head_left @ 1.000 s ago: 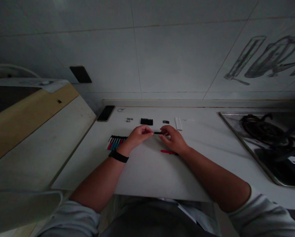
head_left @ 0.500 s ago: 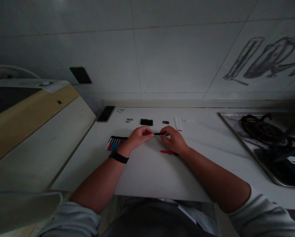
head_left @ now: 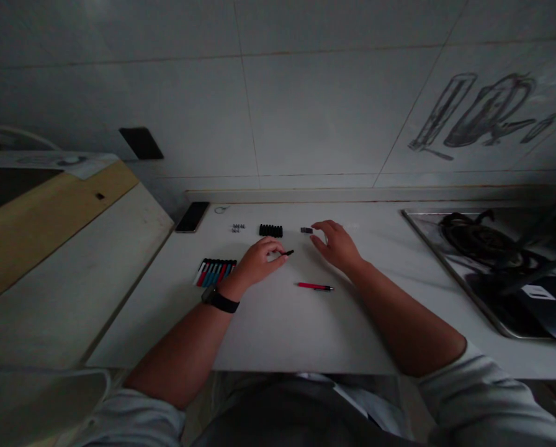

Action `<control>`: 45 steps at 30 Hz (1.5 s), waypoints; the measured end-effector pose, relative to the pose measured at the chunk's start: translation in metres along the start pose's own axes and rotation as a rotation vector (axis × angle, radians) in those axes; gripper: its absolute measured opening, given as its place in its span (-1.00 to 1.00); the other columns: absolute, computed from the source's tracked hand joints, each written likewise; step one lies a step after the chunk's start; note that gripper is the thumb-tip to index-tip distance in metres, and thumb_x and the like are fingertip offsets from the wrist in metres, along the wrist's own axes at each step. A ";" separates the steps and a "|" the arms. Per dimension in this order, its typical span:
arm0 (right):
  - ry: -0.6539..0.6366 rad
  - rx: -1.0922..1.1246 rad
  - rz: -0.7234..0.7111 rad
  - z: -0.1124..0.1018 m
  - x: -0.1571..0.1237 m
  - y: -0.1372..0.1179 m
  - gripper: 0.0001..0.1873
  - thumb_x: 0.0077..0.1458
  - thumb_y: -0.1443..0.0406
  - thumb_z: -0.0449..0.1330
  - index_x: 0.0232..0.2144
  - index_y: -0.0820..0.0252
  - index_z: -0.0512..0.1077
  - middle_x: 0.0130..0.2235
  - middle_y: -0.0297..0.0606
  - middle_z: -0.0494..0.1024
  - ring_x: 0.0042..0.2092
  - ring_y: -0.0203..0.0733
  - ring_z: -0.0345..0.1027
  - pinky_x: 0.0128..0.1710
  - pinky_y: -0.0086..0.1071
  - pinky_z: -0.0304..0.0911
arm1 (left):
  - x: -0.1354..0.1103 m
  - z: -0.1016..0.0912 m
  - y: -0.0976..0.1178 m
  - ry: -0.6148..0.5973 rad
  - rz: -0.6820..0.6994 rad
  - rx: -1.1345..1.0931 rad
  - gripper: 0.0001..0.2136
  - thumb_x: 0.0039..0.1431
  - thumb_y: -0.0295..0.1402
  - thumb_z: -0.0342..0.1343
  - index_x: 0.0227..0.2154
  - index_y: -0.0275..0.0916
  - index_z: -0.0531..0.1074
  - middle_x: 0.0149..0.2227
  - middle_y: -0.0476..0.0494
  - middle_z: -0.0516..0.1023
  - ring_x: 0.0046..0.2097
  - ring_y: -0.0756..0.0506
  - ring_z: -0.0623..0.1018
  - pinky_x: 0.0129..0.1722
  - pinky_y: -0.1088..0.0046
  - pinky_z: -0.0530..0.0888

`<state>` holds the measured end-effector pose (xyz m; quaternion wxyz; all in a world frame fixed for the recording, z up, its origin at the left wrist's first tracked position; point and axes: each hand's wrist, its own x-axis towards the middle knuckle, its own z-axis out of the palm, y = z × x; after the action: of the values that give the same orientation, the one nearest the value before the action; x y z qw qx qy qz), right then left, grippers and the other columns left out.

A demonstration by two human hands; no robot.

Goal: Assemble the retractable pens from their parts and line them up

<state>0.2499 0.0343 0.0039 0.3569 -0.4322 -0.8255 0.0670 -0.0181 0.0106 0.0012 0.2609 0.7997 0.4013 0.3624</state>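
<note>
Between its thumb and fingertips, my left hand (head_left: 262, 261) pinches a short black pen part (head_left: 289, 252) just above the counter. My right hand (head_left: 336, 246) is open, thumb and fingers apart, beside a small group of dark clips (head_left: 306, 230); nothing shows between its fingers. A red pen with a black end (head_left: 315, 286) lies nearer to me, below both hands. Left of my left wrist is a row of coloured pen barrels (head_left: 216, 272) in white, red, blue and black. Black ribbed grips (head_left: 271, 230) lie side by side behind my left hand.
Small metallic pieces (head_left: 237, 228), perhaps springs, lie at the back left. Beyond them are a thin ring (head_left: 221, 210) and a phone (head_left: 192, 216) by the counter's left edge. A gas stove (head_left: 411, 223) borders the right side; a tiled wall closes the back.
My right hand has let go of the black part and moved right and back, opening. My left hand keeps the part, now tilted. The white sticks are now hidden by my right hand.
</note>
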 end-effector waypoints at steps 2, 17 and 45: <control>0.010 -0.131 0.103 0.000 0.004 0.021 -0.68 0.33 0.19 0.16 0.05 0.14 0.51 0.00 0.00 0.56 0.04 0.11 0.44 0.12 0.02 0.35 | 0.000 0.000 -0.002 0.001 -0.018 0.008 -0.89 0.28 -0.26 0.23 -0.25 -0.18 0.56 -0.13 -0.15 0.54 -0.07 -0.12 0.53 -0.04 0.32 0.46; -0.173 -0.403 0.237 0.013 0.001 0.043 -0.57 0.33 0.26 0.14 0.20 -0.02 0.52 0.24 -0.04 0.46 0.23 0.17 0.30 0.28 0.13 0.11 | 0.001 0.002 0.000 -0.024 -0.034 0.016 -0.90 0.28 -0.29 0.21 -0.27 -0.19 0.53 -0.17 -0.12 0.54 -0.13 -0.10 0.52 -0.18 0.37 0.45; -0.100 -0.111 0.133 0.003 0.007 0.026 -0.76 0.32 0.29 0.11 -0.16 0.16 0.59 -0.09 -0.07 0.62 -0.03 -0.01 0.45 0.11 -0.12 0.27 | 0.000 0.001 0.001 -0.008 -0.010 0.043 -0.93 0.29 -0.33 0.23 -0.26 -0.20 0.53 -0.17 -0.10 0.53 -0.15 -0.08 0.52 -0.15 0.36 0.49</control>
<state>0.2626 0.0565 -0.0056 0.2856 -0.5012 -0.8142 0.0659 -0.0163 0.0101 0.0013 0.2470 0.8046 0.4120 0.3490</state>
